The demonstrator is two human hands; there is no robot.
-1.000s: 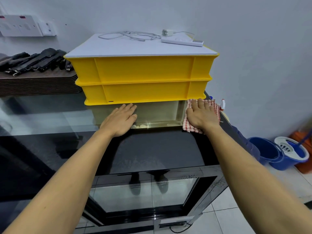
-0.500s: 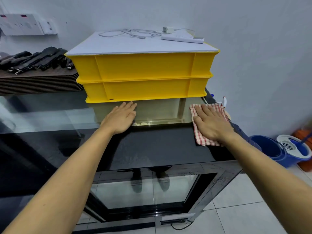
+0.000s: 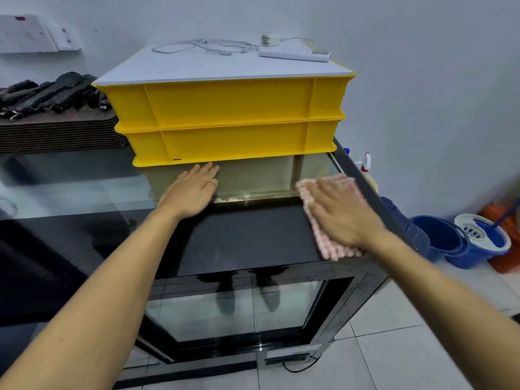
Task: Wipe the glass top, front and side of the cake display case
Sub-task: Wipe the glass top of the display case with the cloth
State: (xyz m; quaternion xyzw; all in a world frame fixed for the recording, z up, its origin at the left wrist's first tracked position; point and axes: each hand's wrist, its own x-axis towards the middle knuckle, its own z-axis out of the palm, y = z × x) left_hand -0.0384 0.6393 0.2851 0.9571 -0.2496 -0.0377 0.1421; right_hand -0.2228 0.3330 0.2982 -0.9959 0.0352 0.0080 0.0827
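Right hand (image 3: 342, 213), fingers straight, grip wide, presses a red-checked cloth (image 3: 327, 218) flat on the glass top (image 3: 247, 235) of the display case (image 3: 346, 299), near its right edge. Left hand (image 3: 191, 190) lies flat on the glass, grip wide, fingertips just below two stacked yellow crates (image 3: 225, 119).

Glass top (image 3: 247, 235): a bare dark strip runs from 9 o'clock to 3 o'clock along the near edge.
Yellow crates (image 3: 225, 119): two stacked at 12 o'clock, closing off the far half of the glass.
Left hand (image 3: 191, 190): flat on the glass, fingertips near the lower crate.
Right hand (image 3: 342, 215): flat on the checked cloth (image 3: 329, 243) at 2 o'clock, filling the right corner.
Brown trays (image 3: 56, 133): stacked at 10 o'clock.
Blue buckets (image 3: 461, 240): on the floor at 3 o'clock, beside the case.
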